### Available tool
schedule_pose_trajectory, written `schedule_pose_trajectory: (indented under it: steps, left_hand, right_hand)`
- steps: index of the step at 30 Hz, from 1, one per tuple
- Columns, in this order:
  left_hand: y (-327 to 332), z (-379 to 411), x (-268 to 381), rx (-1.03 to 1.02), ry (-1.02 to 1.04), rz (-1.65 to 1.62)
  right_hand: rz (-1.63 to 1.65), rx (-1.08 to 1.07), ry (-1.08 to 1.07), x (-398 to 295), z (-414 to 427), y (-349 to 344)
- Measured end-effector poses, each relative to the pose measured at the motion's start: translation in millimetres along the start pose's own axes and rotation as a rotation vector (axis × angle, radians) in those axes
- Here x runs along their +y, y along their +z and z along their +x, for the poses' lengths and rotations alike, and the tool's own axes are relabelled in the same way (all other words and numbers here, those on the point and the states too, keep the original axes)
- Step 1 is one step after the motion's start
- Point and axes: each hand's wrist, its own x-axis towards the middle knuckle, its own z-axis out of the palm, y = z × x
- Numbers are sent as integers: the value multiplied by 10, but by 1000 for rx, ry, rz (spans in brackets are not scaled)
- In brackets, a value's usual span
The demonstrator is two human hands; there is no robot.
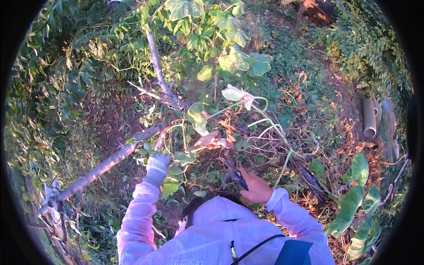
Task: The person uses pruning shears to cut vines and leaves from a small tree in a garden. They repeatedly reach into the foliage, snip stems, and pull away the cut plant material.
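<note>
My left hand [158, 165], in a grey knit glove, is closed at the lower end of a short branch [161, 140] that rises toward a fork. Bare, my right hand [257, 186] grips a dark-handled cutting tool, apparently pruning shears [234, 173], pointing up and left into the vines. Whether the blades are apart is hard to see. A long bare limb [109, 163] slants from the fork to the lower left. Another limb [154, 54], with dark coils around its base, goes up from there. Between and beyond my hands, a wilted leaf [212, 140] hangs on green vine stems [278, 130].
Broad vine leaves [233, 60] spread at the top. Large green leaves [347, 207] stand at the lower right, near a dark log [313, 185]. Pale pipes [369, 117] lie at the far right. Dense foliage [49, 66] fills the left.
</note>
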Motion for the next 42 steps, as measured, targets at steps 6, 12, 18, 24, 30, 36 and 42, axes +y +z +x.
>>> schedule_pose_trajectory:
  steps: [6, 12, 18, 24, 30, 36, 42]
  left_hand:
    - [-83, -1201, -763, -162, -173, 134]
    - [-760, -3891, -1755, -605, -1148, 243]
    - [-330, -5412, -1785, -926, -1598, 311]
    - [96, -3928, -1092, -604, -1180, -37]
    - [400, -2244, -644, -109, -666, -160]
    - [106, -83, 408, -133, -201, -440]
    - [-59, 1473, 1454, -188, 136, -317]
  right_hand:
    - [264, 109, 110, 189, 24, -113]
    - [488, 130, 200, 256, -75, -41]
    - [573, 105, 257, 42, -156, -26]
    - [331, 110, 77, -303, -231, -72]
    - [104, 164, -21, -455, -366, -6]
    - [355, 201, 105, -190, -527, 128]
    - [661, 294, 129, -36, -648, 169]
